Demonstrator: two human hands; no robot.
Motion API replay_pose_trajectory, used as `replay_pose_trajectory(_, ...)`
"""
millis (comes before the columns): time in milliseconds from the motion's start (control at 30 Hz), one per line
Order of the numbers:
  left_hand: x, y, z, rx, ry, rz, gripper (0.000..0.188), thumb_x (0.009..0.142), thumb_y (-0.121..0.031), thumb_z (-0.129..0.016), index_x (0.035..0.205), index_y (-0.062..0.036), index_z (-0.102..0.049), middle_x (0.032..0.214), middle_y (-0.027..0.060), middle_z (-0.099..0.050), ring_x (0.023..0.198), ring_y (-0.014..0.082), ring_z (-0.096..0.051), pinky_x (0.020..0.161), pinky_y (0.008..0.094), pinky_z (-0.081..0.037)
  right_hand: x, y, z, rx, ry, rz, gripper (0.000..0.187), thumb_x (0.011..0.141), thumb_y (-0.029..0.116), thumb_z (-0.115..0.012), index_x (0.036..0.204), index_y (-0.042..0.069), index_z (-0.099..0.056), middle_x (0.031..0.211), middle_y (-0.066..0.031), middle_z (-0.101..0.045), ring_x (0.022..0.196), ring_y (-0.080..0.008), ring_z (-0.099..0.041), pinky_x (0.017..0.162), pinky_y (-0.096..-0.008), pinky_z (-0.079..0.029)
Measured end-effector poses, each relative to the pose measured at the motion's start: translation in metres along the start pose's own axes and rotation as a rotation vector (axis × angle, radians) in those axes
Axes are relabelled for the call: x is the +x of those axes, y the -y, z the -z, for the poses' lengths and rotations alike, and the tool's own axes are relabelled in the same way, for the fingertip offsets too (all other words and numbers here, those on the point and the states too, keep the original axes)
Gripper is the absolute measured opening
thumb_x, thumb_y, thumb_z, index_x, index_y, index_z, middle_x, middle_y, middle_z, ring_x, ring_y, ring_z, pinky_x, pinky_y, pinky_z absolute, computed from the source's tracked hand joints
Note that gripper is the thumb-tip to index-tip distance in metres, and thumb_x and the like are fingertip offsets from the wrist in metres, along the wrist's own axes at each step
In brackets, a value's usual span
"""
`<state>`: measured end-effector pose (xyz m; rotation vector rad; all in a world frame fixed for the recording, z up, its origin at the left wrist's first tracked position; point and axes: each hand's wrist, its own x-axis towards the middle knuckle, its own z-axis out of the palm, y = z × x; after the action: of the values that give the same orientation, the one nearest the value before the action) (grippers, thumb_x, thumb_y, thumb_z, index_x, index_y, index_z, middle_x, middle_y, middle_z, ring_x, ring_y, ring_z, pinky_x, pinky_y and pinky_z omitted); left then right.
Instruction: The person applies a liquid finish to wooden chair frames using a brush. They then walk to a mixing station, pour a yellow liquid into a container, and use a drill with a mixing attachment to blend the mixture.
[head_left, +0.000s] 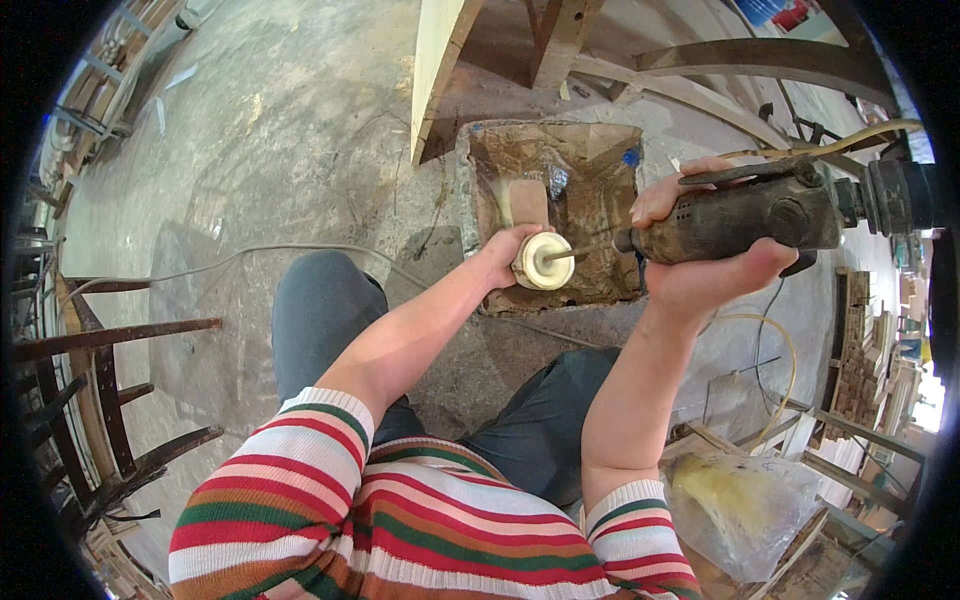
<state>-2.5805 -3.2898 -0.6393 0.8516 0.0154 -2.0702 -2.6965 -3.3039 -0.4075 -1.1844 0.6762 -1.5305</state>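
My left hand (507, 257) is closed around the side of a round, cream-coloured piece (533, 277) shaped like a small cup or bowl. My right hand (690, 268) grips a bulky dark power drill or grinder (735, 222), fingers over its top and palm beneath. From the tool's nose a thin shaft (588, 247) points left and reaches the middle of the round piece; whether it cuts into it cannot be told. Both hands work over a worn cardboard box (466, 170). A flat brown piece (528, 203) shows in the box beyond my left hand.
A pale wooden board (440, 75) and wooden frames (690, 95) stand beyond the box. Dark wooden chair-like parts (120, 340) are at the left. A cable (300, 246) crosses the concrete floor. A clear plastic bag (740, 510) lies at lower right, near stacked wood (858, 345).
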Motion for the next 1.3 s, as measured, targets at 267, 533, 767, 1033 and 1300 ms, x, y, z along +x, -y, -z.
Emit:
replay_pose_trajectory(267,-0.003,0.002,-0.008,0.028,-0.033,0.017,0.028,0.088,-0.026,-0.046,0.107,-0.0079,-0.055,0.102,0.0067,-0.060,0.093,0.0202,-0.059,0.081,0.0378,-0.049,0.000,-0.007,0.010,0.140,0.101,0.058,0.072,0.067,0.065,-0.052,0.097,0.000,-0.045,0.084,-0.0165,-0.053,0.050,-0.0245,-0.053,0.044,-0.0340,-0.042)
replay_pose_trajectory(533,-0.005,0.001,-0.004,0.051,-0.051,0.027,0.028,0.088,-0.028,-0.046,0.107,-0.0093,-0.056,0.102,0.0064,-0.060,0.093,0.0198,-0.059,0.082,0.0369,-0.048,-0.002,0.000,0.000,0.081,0.057,0.012,0.079,0.065,0.072,-0.048,0.098,0.001,-0.047,0.077,-0.0119,-0.053,0.051,-0.0222,-0.052,0.046,-0.0331,-0.041)
replay_pose_trajectory(767,-0.007,0.001,-0.007,0.065,-0.078,0.037,0.029,0.088,-0.028,-0.046,0.108,-0.0095,-0.056,0.102,0.0062,-0.060,0.092,0.0197,-0.059,0.081,0.0366,-0.049,-0.003,0.002,-0.002,0.038,0.008,0.002,0.082,0.064,0.076,-0.046,0.098,0.001,-0.048,0.074,-0.0094,-0.053,0.050,-0.0216,-0.051,0.046,-0.0323,-0.040)
replay_pose_trajectory(1033,-0.008,0.001,-0.006,0.059,-0.020,0.045,0.030,0.088,-0.029,-0.046,0.107,-0.0098,-0.056,0.102,0.0062,-0.060,0.093,0.0195,-0.059,0.082,0.0373,-0.048,-0.003,0.000,0.003,0.051,0.054,-0.009,0.082,0.064,0.075,-0.046,0.099,0.001,-0.048,0.077,-0.0102,-0.054,0.051,-0.0212,-0.051,0.048,-0.0329,-0.040)
replay_pose_trajectory(1300,-0.006,0.002,0.000,0.066,-0.012,0.061,0.028,0.088,-0.030,-0.045,0.106,-0.0120,-0.057,0.102,0.0044,-0.061,0.092,0.0197,-0.059,0.082,0.0382,-0.048,-0.005,0.000,0.000,0.065,0.036,-0.014,0.082,0.065,0.075,-0.045,0.100,0.001,-0.047,0.085,-0.0104,-0.054,0.051,-0.0214,-0.052,0.048,-0.0332,-0.041)
